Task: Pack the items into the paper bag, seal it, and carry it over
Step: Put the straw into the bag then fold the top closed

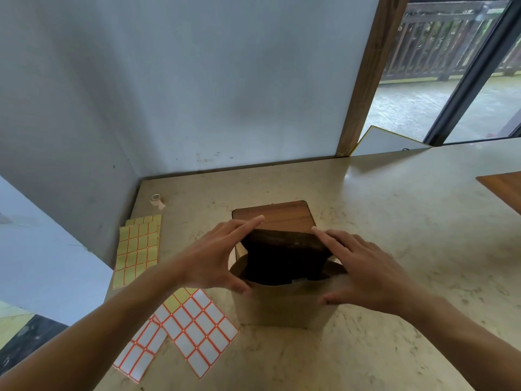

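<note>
In the head view, we are at the packing step. Our left hand (217,258) and right hand (363,273) hold a dark flat item (284,256) by its two sides and lower it into the open paper bag (282,306). The bag stands in the lower middle of the frame on the desk (394,221). The item is half in, with its top edge above the bag mouth. Our fingers (248,225) are spread but press on the item, thumbs low by the bag rim. Both arms reach in from the bottom corners. Next we think we must let it slide down, then fold the top shut. Sticker sheets (197,325) lie at the lower left, near the bag.
</note>
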